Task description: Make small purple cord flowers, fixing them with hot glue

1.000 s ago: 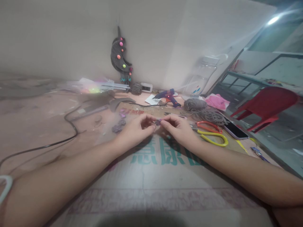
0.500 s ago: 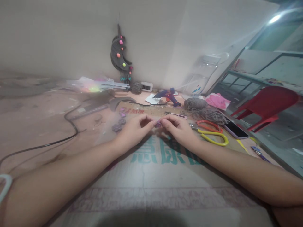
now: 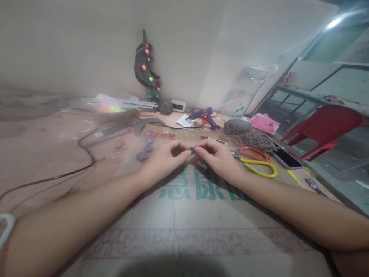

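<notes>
A small purple-grey piece (image 3: 192, 150) is pinched between the fingertips of both hands, above the printed cardboard (image 3: 184, 215). My left hand (image 3: 170, 157) grips it from the left with thumb and forefinger. From the other side, my right hand (image 3: 216, 156) holds it the same way. Fingertips cover much of the piece, so its shape is unclear. Several purple and grey small pieces (image 3: 145, 152) lie just left of my left hand. Beyond my right hand are a pink-handled tool (image 3: 216, 141) and scissors (image 3: 261, 168) with yellow and orange handles.
A glue gun (image 3: 205, 116) rests near the wall, its black cable (image 3: 93, 156) running left. Grey yarn (image 3: 238, 127), a phone (image 3: 286, 158) and a clear jug (image 3: 245, 92) stand or lie right. A moon ornament (image 3: 142, 65) hangs behind; a red chair (image 3: 334, 125) is beyond.
The small piece has turned slightly between my fingertips and looks darker. Both hands stay in nearly the same place.
</notes>
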A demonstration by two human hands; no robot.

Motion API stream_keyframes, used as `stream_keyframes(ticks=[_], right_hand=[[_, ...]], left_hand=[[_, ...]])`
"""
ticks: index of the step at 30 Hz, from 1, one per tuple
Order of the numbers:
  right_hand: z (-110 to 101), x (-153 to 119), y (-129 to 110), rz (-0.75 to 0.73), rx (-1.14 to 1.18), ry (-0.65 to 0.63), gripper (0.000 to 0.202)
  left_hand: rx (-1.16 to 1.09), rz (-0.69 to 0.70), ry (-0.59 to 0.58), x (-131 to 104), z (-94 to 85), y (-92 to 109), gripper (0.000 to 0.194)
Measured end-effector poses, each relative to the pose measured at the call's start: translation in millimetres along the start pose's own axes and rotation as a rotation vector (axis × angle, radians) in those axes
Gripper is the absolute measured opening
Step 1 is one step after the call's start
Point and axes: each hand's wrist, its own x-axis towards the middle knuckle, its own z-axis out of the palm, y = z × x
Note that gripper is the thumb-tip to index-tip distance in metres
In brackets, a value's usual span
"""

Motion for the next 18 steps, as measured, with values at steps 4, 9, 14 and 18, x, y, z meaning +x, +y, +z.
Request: stream_keyframes(ticks=[4,9,14,18], right_hand=[[0,1,1,0.033,0.06,-0.018,0.023],[2,2,8,0.1,0.26,-0.056,0.029],[4,0,9,0.062,0.165,-0.028,0.019],[4,-3,1,-0.007,-0.005,-0.023,0.014]], left_hand=[[0.008,0.0,0.018,0,0.0,1,0.02],[-0.015,0.015,0.072,1,-1.6,1,0.019],[0.015,0.048,0.122,0,-2.5,1,0.019],[0.022,0.054,0.116,0,-2.3,2,0.02]])
